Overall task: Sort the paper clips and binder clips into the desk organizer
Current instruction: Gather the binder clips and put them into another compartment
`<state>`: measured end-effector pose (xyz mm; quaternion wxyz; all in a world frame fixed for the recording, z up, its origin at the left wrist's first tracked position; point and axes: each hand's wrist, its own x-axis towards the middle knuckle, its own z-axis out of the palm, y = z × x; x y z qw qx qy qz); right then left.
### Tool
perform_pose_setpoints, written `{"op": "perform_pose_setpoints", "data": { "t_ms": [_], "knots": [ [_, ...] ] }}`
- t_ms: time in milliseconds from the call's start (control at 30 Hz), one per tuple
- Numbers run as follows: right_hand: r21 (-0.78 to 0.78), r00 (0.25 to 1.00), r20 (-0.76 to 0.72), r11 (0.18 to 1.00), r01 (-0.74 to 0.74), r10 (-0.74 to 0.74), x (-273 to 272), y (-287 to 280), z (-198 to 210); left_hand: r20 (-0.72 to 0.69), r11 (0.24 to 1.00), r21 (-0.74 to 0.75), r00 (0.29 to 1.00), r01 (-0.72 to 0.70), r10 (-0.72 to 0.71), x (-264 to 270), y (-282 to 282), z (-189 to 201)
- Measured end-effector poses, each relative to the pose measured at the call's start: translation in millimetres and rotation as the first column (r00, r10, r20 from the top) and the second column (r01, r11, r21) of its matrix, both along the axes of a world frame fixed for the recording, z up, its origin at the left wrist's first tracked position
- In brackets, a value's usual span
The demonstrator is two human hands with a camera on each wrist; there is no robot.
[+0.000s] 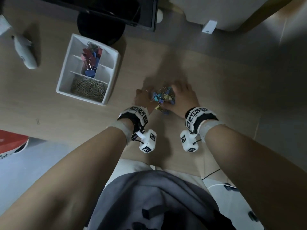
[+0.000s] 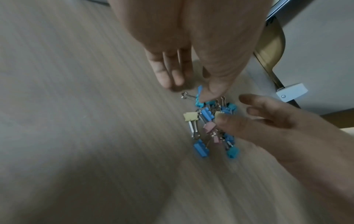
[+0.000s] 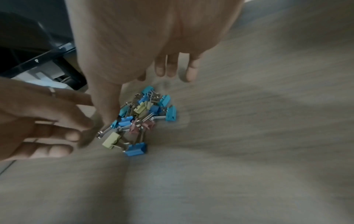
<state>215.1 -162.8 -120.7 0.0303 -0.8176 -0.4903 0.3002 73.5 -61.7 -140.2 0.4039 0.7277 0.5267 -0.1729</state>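
A pile of small binder clips (image 1: 163, 98), blue, yellow and pink, lies on the wooden desk between my two hands. My left hand (image 1: 143, 97) cups the pile from the left with straight fingers; in the left wrist view its thumb (image 2: 210, 92) touches a blue clip. My right hand (image 1: 181, 94) cups the pile from the right, and its thumb (image 3: 107, 109) rests against the clips (image 3: 141, 119). The white desk organizer (image 1: 66, 72) stands to the left, with paper clips (image 1: 89, 89) in its front compartment and larger red and blue binder clips (image 1: 90, 60) in a middle one.
A dark monitor (image 1: 116, 10) on a round stand (image 1: 101, 25) is behind the organizer. A white object (image 1: 25, 52) lies far left. One stray paper clip (image 1: 37, 121) sits near the desk's front edge. A red item (image 1: 11, 140) is below the desk's left corner.
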Motion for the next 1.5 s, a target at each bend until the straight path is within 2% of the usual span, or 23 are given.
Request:
{"op": "perform_pose_setpoints", "data": {
  "t_ms": [100, 200, 333, 500, 700, 833, 1033, 1200, 1367, 1433, 1500],
  "knots": [
    [-0.152, 0.995, -0.047, 0.985, 0.085, -0.093, -1, -12, 4, -0.021, 0.998, 0.066, 1.0, -0.014, 0.016, -14, -7, 3],
    [-0.246, 0.996, -0.064, 0.968, 0.052, -0.069, -11, -9, -2, -0.009, 0.991, 0.09, 0.995, 0.096, -0.096, -15, -9, 7],
    [-0.191, 0.996, -0.044, 0.979, 0.073, -0.082, -28, 8, -12, -0.035, 0.969, 0.08, 0.973, 0.232, -0.23, -2, -8, 9],
    [-0.034, 0.99, -0.076, 0.993, 0.115, -0.117, -29, 17, -16, -0.063, 0.964, 0.113, 0.97, 0.243, -0.237, 4, -2, 1],
    [-0.007, 0.988, -0.098, 0.993, 0.118, -0.118, -33, 22, -13, -0.029, 0.972, 0.105, 0.977, 0.211, -0.21, 2, 4, -7],
    [-0.006, 0.97, -0.153, 0.982, 0.19, -0.188, -36, 26, -11, 0.006, 0.981, 0.075, 0.984, 0.179, -0.18, 2, 11, -6],
    [0.024, 0.943, -0.207, 0.963, 0.27, -0.259, -43, 32, -9, 0.044, 0.999, 0.027, 0.998, -0.042, 0.04, -2, 13, -2],
    [-0.029, 0.871, -0.32, 0.923, 0.383, -0.372, -43, 31, -5, 0.077, 0.98, -0.068, 0.979, -0.186, 0.191, -9, 13, 1],
    [-0.054, 0.809, -0.394, 0.889, 0.454, -0.437, -44, 29, 2, 0.15, 0.932, -0.183, 0.928, -0.314, 0.342, -13, 9, 13],
    [-0.078, 0.73, -0.474, 0.849, 0.523, -0.493, -47, 32, 7, 0.176, 0.924, -0.209, 0.917, -0.321, 0.358, -17, 10, 22],
    [-0.122, 0.617, -0.566, 0.796, 0.592, -0.546, -51, 38, 13, 0.178, 0.92, -0.225, 0.914, -0.322, 0.364, -21, 13, 28]
  ]
}}
